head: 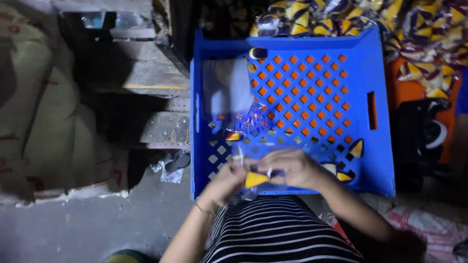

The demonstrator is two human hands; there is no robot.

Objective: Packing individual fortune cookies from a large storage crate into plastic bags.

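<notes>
Yellow and dark, a small triangular packet [255, 179] sits between both hands over the near rim of the blue perforated crate [380, 122], at six o'clock of it. Left hand [228, 180] pinches the packet from its nine o'clock side; right hand [291, 167] curls closed over it from one o'clock. Clear plastic bags [229, 90] lie at the crate's ten o'clock. Loose packets [357, 148] rest at its four o'clock, and a heap of packets [414, 29] lies beyond at one o'clock
</notes>
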